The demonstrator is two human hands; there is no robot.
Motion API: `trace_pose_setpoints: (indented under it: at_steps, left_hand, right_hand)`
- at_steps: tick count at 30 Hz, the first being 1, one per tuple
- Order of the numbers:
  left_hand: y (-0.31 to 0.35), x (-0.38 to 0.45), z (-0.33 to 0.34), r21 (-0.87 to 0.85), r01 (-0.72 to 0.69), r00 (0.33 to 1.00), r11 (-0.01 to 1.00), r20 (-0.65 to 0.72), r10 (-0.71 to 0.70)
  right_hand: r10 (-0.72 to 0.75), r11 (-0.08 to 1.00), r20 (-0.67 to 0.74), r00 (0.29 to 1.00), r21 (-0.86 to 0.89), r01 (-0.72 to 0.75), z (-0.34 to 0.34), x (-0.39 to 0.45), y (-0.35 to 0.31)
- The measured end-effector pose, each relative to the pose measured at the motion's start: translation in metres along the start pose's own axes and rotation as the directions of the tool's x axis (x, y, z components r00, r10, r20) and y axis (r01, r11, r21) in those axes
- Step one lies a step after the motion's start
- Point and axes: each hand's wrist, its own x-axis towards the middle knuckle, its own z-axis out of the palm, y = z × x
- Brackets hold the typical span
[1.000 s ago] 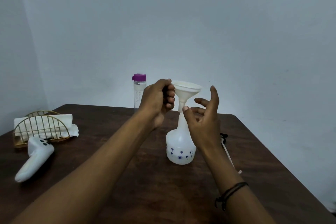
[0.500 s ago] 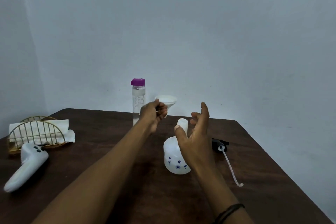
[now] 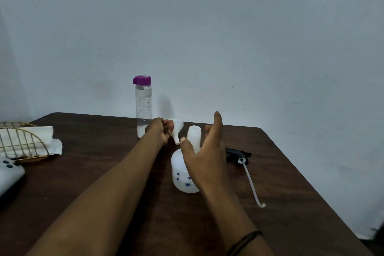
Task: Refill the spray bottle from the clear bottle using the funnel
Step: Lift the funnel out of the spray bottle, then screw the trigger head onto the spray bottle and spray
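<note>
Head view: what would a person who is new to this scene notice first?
First, the two arms reaching over the dark table: the left hand holds the white funnel tilted, beside the open neck of the white spray bottle. The right hand is open by that bottle. Behind stands the clear bottle with its purple cap, and the black spray head lies to the right.

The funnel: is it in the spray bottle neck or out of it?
Out. The left hand holds the funnel tilted beside the spray bottle, whose neck stands bare.
</note>
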Motion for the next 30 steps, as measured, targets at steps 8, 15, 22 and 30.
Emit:
trace_pose_setpoints:
  at_steps: [8,15,22,30]
  left_hand:
    - [-0.003,0.0,-0.004,0.029,-0.005,0.999,1.0,-0.046,0.006]
    - [0.009,-0.068,-0.012,0.41,-0.167,0.985,0.897,0.103,0.136]
    - [-0.001,-0.141,-0.042,0.629,-0.636,0.768,0.448,0.573,0.286]
    - [-0.023,-0.161,-0.063,0.674,-0.734,0.679,0.087,0.726,0.106]
  right_hand:
    - [-0.027,0.986,-0.23,0.973,0.154,0.064,-0.012,0.005,-0.002]
    - [0.224,0.966,-0.475,0.851,-0.009,-0.259,-0.034,0.027,0.034]
    - [0.394,0.681,-0.125,0.911,-0.625,-0.381,-0.038,0.02,0.064]
    - [0.331,0.671,-0.057,0.942,-0.688,-0.277,-0.036,0.022,0.083]
